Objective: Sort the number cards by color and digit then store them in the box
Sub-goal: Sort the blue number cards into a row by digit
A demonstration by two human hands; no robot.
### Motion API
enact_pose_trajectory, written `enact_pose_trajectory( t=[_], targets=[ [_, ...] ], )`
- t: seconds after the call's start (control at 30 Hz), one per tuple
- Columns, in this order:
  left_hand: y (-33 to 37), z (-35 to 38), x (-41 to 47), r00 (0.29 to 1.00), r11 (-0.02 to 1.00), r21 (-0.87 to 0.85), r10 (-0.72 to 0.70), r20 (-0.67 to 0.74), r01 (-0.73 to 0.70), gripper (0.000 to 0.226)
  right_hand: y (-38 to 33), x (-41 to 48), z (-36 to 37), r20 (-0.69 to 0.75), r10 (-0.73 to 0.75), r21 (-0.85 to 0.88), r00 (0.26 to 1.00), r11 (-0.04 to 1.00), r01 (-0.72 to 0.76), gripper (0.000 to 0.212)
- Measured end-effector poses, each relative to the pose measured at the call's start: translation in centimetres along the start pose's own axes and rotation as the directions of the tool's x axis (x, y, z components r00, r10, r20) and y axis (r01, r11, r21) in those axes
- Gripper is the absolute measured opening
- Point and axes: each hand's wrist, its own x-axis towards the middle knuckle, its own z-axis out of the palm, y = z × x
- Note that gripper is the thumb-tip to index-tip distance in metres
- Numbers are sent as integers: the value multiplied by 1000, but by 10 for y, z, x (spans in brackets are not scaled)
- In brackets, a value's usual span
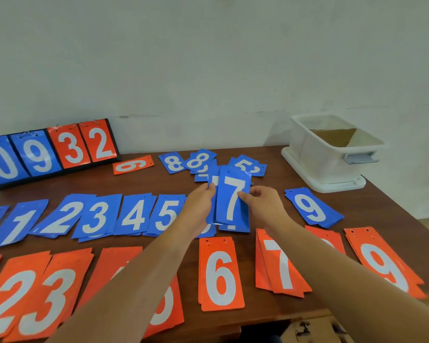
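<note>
Head view shows your left hand [200,204] and right hand [263,203] raised together over the bench [270,219], each pinching blue cards. Your right hand grips the blue 7 card [233,194] by its right edge, thumb on the face; your left hand closes on the left edge of a second blue card [213,184] tucked just behind it. Under both hands another blue 7 [233,227] lies flat on the bench. Beyond your fingertips sits a loose heap of blue cards [201,162], 8s and a 5 showing. Left of your left hand runs the sorted blue row [131,215], 1 through 5. Right of your right hand rests the blue 9 stack [312,206]. Nearer you than your hands lie the orange stacks [221,276], with 6, 7 and 9 showing. Far beyond your right hand stands the white box [332,154], uncovered, on its lid.
</note>
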Motion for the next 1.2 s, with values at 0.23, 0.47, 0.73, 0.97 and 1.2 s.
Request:
enact_pose_trajectory(
  t=[0.23,0.47,0.73,0.97,1.2],
  targets=[
    [-8,0,24,982,762,620,117,151,-186,58,16,38,-6,-80,-11,-209,997,978,-6,25],
    [-23,9,45,960,392,887,226,165,-245,34,37,56,4,-44,-57,-496,997,868,28,26],
    [-30,4,49,867,173,913,418,271,-369,30,44,58,8,-26,-136,-773,990,631,66,22],
    [9,-28,111,886,365,897,461,58,-249,20,23,104,6,-15,-285,-731,958,657,184,23],
    [27,-38,201,889,382,915,454,-60,-134,32,20,167,25,16,-365,-766,931,593,246,30]
  ],
)
